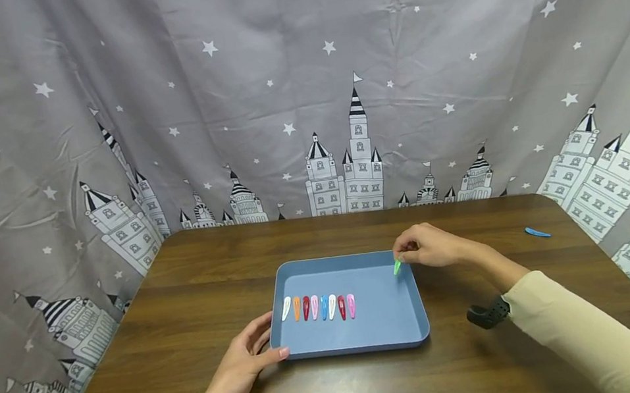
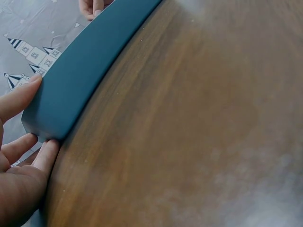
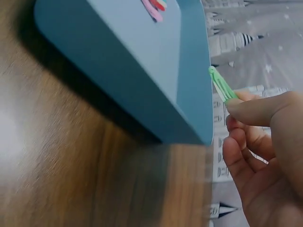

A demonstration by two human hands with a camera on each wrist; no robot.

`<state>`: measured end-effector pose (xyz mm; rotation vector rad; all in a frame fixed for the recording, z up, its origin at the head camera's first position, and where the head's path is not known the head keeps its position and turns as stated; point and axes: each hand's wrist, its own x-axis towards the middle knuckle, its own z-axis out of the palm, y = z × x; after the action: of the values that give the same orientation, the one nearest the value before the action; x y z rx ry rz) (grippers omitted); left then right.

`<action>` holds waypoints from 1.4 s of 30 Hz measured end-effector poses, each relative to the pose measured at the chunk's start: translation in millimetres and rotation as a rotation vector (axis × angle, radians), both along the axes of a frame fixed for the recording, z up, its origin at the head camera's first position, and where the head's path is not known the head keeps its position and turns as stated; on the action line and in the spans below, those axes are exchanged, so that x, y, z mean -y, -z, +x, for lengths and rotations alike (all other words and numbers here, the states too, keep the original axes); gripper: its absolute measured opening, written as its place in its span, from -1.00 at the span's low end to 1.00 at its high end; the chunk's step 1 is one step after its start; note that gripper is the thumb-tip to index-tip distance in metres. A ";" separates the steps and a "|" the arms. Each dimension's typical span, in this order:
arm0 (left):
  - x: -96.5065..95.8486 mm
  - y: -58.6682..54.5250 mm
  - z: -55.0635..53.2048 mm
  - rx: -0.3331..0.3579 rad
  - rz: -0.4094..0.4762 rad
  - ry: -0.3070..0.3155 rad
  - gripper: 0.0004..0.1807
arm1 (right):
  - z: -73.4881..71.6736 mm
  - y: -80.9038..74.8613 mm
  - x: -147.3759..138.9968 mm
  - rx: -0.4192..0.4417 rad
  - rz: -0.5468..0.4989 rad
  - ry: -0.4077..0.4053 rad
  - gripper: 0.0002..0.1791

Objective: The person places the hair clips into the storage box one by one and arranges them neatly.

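My right hand (image 1: 426, 245) pinches a green snap hair clip (image 3: 221, 86) between thumb and fingers, over the far right corner of a shallow blue-grey tray (image 1: 387, 316). In the head view, the clip's free end points down toward the tray floor. My left hand (image 1: 244, 363) grips the tray's near left corner, thumb on the rim and fingers against the side and lower edge. Several hair clips lie in a row on the tray's left half, from a white clip (image 1: 286, 308) and an orange clip (image 1: 296, 308) to a pink clip (image 1: 351, 306) at the right end.
A blue hair clip (image 1: 537, 231) lies by itself on the brown wooden table (image 1: 211, 270), far right of the tray. Behind the table hangs a grey curtain (image 1: 254, 98) with castles and stars. A black strap (image 1: 488, 313) is on the right wrist.
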<state>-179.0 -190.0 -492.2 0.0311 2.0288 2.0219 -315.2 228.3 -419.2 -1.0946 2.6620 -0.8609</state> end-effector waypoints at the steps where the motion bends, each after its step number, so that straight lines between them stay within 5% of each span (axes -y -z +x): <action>1: 0.2 -0.2 0.2 0.001 0.000 0.001 -0.13 | -0.7 -1.1 3.1 0.002 0.003 -0.018 -0.84; 15: -0.2 2.3 -0.8 0.016 0.011 -0.014 -0.12 | -2.3 5.3 65.6 0.127 0.186 -0.208 -0.83; 30: -3.4 3.0 -1.5 -0.017 0.035 0.017 -0.08 | 1.9 20.7 91.1 0.166 0.256 -0.170 -0.85; 42: -3.5 3.2 -1.0 -0.025 0.037 0.021 -0.07 | 3.4 26.0 95.3 0.152 0.207 -0.156 -0.83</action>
<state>-179.9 -186.5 -495.5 0.0857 1.9976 2.0563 -311.8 133.0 -445.2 -1.1194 2.4391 -0.5996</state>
